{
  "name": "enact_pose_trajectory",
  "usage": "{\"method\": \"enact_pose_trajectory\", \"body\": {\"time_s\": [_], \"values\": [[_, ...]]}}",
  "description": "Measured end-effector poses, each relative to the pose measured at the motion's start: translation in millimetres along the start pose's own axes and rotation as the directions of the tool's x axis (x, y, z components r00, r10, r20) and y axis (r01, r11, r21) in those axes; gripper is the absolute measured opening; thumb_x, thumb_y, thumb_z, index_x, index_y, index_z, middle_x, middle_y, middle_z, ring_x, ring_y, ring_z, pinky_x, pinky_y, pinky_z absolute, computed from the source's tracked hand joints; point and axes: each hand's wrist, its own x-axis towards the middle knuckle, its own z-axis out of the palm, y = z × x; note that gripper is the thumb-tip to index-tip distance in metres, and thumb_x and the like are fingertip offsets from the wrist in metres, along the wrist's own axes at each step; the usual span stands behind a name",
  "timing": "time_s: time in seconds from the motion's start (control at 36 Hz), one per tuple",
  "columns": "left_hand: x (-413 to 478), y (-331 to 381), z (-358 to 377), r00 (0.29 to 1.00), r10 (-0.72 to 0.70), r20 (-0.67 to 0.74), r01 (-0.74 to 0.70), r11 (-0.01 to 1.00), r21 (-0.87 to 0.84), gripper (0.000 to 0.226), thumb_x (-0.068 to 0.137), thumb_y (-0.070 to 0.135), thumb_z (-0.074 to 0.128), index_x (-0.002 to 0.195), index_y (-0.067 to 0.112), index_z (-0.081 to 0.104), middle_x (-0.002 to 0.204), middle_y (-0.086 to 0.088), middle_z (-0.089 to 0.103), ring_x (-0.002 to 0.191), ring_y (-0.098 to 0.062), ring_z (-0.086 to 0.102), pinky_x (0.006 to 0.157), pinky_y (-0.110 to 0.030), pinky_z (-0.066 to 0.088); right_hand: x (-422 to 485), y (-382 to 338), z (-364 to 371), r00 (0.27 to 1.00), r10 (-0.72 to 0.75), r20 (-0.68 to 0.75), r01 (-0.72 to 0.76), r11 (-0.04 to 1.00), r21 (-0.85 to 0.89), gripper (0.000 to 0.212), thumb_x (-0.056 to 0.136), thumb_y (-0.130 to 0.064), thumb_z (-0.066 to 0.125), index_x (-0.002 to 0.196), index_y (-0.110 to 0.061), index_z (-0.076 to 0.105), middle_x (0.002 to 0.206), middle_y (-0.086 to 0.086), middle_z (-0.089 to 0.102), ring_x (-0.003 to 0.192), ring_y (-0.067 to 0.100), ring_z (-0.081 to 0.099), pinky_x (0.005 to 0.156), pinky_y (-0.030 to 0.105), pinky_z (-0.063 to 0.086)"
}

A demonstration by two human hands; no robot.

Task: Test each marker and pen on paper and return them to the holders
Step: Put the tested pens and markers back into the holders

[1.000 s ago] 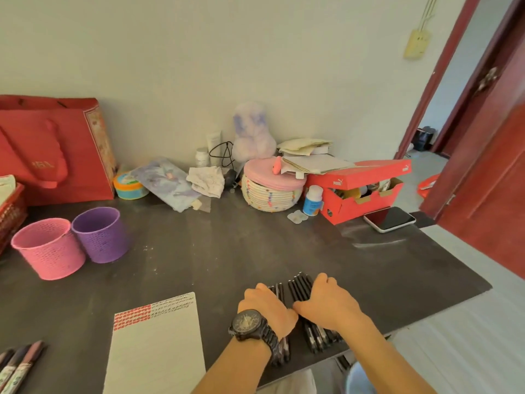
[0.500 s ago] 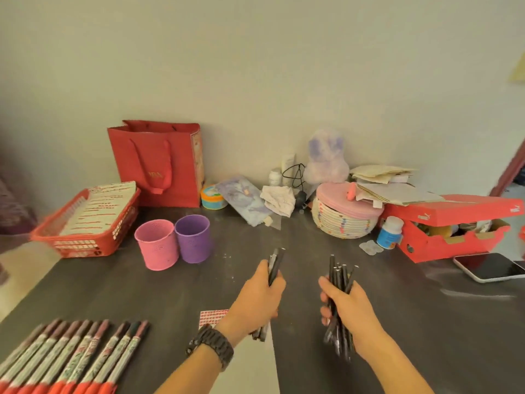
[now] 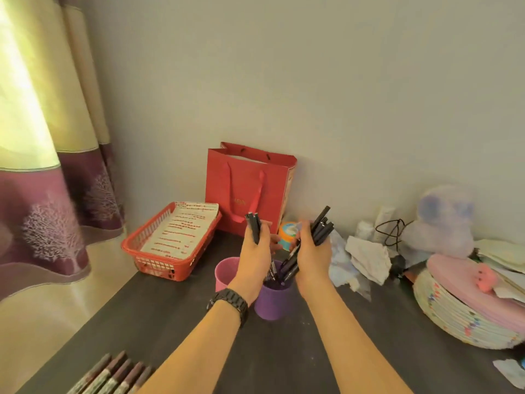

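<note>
Carried across the bench [image 3: 176, 322] toward its far left corner within half a second; left hand [image 3: 254, 260] curled round a few pens [image 3: 253, 227], right hand [image 3: 312, 258] gripping a thicker bundle [image 3: 322, 228], lower ends dipping into the purple holder [image 3: 272, 304]; return apparently underway; markers [image 3: 113, 373] waiting at the near left edge.

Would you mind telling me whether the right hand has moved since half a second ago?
Yes. The right hand, gripping its pens, has gone forward and left to the purple holder; earlier it was short of it, to its right.
</note>
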Motion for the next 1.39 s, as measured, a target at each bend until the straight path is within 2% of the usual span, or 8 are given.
{"method": "enact_pose_trajectory", "body": {"time_s": [0.31,0.47,0.64,0.81,1.14,1.25,1.31,1.39], "values": [[14,-11,-13,0.978,-0.168,0.123,0.152,0.98,0.13,0.034,0.091,0.017,0.068,0.123,0.016,0.057,0.114,-0.004,0.068,0.108,-0.018,0.067,0.093,-0.033,0.054,3,29,1,0.991,0.001,0.132,0.033,0.966,-0.258,0.049,0.074,-0.058,0.077,0.111,-0.028,0.068,0.107,-0.01,0.074,0.099,0.005,0.07,0.084,0.026,0.054],[-33,45,-95,0.977,0.12,0.175,-0.184,0.888,0.421,0.039,0.089,0.032,0.068,0.125,0.035,0.053,0.124,0.019,0.06,0.115,0.005,0.055,0.091,-0.016,0.042,-70,5,-36,0.921,-0.386,0.057,0.334,0.702,-0.629,0.057,0.077,-0.07,0.068,0.118,-0.033,0.053,0.118,-0.015,0.057,0.115,0.008,0.055,0.095,0.028,0.044],[-114,58,-225,0.99,-0.138,0.004,0.014,0.134,0.991,0.084,0.071,0.088,0.041,0.139,0.039,0.036,0.137,0.003,0.047,0.131,-0.023,0.042,0.107,-0.042,0.04,-212,34,-34,0.83,0.505,0.237,0.235,0.068,-0.97,0.103,0.051,-0.108,0.016,0.099,-0.029,0.062,0.113,-0.004,0.07,0.11,0.026,0.064,0.09,0.039,0.048],[-171,33,-276,0.901,-0.291,-0.32,0.235,-0.291,0.927,0.124,0.057,0.103,0.028,0.144,0.015,0.031,0.144,-0.009,0.037,0.135,-0.032,0.035,0.103,-0.045,0.044,-257,66,20,0.821,0.503,0.271,0.314,0.001,-0.95,0.11,0.064,-0.103,0.022,0.124,-0.014,0.048,0.131,0.008,0.06,0.121,0.03,0.061,0.092,0.04,0.048],[-160,39,-258,0.907,-0.358,-0.221,0.14,-0.239,0.961,0.062,0.079,0.049,0.071,0.119,0.01,0.044,0.116,-0.01,0.058,0.103,-0.028,0.06,0.078,-0.034,0.052,-258,87,69,0.791,0.539,0.287,0.365,-0.04,-0.93,0.071,0.079,-0.046,0.074,0.132,-0.01,0.043,0.132,0.011,0.059,0.12,0.028,0.06,0.089,0.036,0.05],[-143,34,-254,0.928,-0.335,-0.163,0.096,-0.207,0.974,0.039,0.085,0.034,0.064,0.113,0.011,0.051,0.105,-0.005,0.062,0.093,-0.026,0.063,0.068,-0.032,0.05,-230,70,52,0.77,0.529,0.357,0.226,0.296,-0.928,0.04,0.084,-0.032,0.068,0.112,-0.015,0.046,0.114,0.008,0.064,0.101,0.027,0.067,0.076,0.037,0.053],[-125,34,-252,0.926,-0.349,-0.14,0.143,-0.015,0.99,0.034,0.087,0.036,0.061,0.109,0.012,0.051,0.097,-0.003,0.061,0.084,-0.025,0.063,0.067,-0.034,0.051,-205,51,46,0.798,0.479,0.367,-0.084,0.689,-0.719,0.027,0.082,-0.019,0.073,0.103,-0.018,0.054,0.094,0.004,0.067,0.073,0.014,0.07,0.065,0.036,0.058],[-90,39,-229,0.919,-0.392,-0.044,0.34,0.729,0.594,0.023,0.087,0.014,0.064,0.105,0.009,0.051,0.088,-0.007,0.069,0.075,-0.026,0.072,0.074,-0.043,0.061,-157,15,49,0.903,0.332,0.273,-0.28,0.936,-0.214,0.019,0.086,-0.004,0.073,0.097,-0.015,0.063,0.072,0.001,0.065,0.054,0.008,0.065,0.048,0.024,0.052]]}}
